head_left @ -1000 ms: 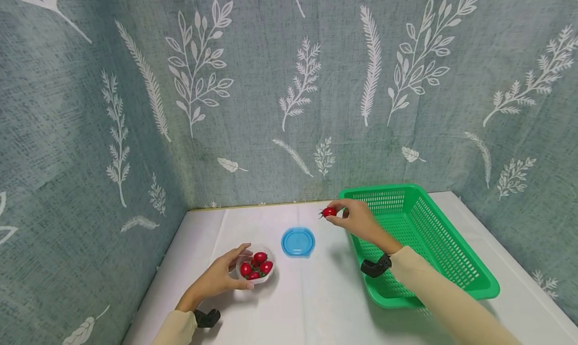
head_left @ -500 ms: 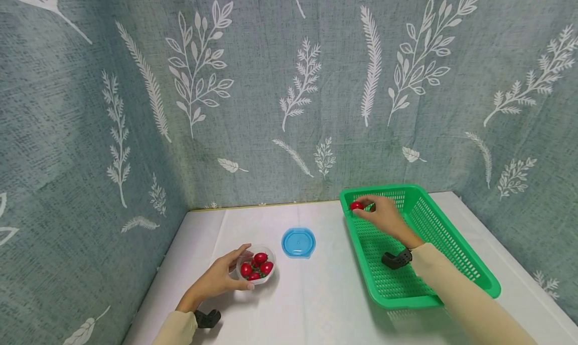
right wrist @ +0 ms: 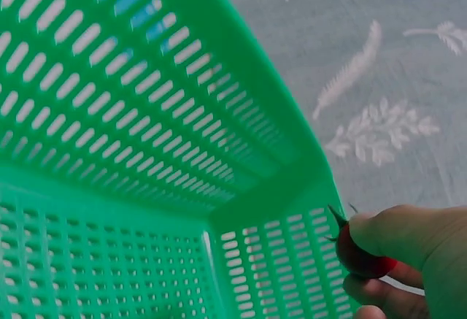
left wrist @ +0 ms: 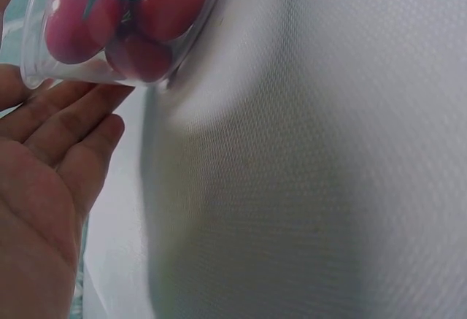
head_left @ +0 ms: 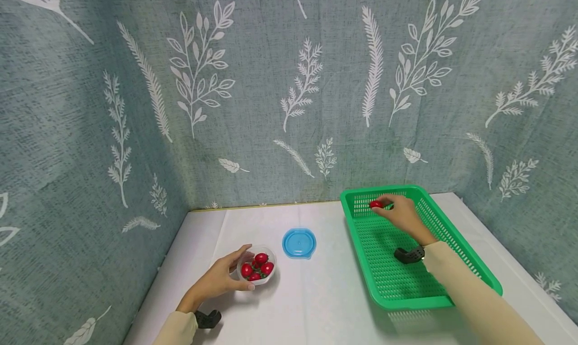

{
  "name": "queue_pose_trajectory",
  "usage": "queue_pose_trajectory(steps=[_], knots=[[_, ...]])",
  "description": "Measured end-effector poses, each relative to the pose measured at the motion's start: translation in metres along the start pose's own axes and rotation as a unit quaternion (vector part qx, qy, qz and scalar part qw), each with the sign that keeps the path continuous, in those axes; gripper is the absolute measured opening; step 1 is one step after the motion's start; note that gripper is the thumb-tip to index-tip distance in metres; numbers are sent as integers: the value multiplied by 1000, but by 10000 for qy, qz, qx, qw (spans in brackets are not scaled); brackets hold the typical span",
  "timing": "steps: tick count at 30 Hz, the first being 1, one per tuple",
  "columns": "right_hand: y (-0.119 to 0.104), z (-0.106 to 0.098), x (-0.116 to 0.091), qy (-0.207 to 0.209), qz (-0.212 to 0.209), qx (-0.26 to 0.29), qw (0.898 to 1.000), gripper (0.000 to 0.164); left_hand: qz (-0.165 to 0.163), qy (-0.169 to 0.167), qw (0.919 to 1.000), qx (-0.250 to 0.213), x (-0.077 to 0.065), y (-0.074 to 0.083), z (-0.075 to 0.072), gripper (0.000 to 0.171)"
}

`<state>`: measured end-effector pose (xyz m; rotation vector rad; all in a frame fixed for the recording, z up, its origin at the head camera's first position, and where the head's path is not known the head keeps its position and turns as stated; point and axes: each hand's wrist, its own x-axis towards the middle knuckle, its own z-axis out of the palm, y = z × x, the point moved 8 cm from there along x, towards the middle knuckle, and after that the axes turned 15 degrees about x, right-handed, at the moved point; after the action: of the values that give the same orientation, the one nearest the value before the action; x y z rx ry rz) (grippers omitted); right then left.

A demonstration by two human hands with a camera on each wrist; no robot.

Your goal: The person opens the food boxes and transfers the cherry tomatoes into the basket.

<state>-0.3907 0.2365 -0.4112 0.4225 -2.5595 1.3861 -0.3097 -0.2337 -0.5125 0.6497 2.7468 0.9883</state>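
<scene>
Between thumb and fingers my right hand (head_left: 403, 214) pinches a red cherry tomato (head_left: 375, 204), held over the far left corner of the green plastic basket (head_left: 373, 285). Green sepals stick out from that tomato in the right wrist view. My left hand (head_left: 221, 276) grips a small clear plastic cup (head_left: 272, 256) on the table, its thumb on the near side and fingers on the far side. Several cherry tomatoes (head_left: 261, 258) lie inside the cup. In the left wrist view, the fingers (left wrist: 80, 114) rest against the cup's wall.
A blue plastic lid (head_left: 299, 243) lies on the white-covered table (head_left: 316, 295) between cup and basket. Patterned grey-green cloth (head_left: 266, 99) stands as a wall behind the table and along both sides.
My right hand has carried the tomato rightward, from beside the basket's left rim to over its inside. The left hand and the cup have stayed put.
</scene>
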Motion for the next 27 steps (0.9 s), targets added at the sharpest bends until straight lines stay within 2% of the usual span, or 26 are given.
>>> queue_pose_trajectory(steps=[20,27], knots=[[31,-12,-5,-43,636,-590,9962,38,-78,35,10000,46,0,-5,1,107],[40,-13,-6,-141,920,-692,9932,40,12,24,10000,47,0,-2,-1,105]])
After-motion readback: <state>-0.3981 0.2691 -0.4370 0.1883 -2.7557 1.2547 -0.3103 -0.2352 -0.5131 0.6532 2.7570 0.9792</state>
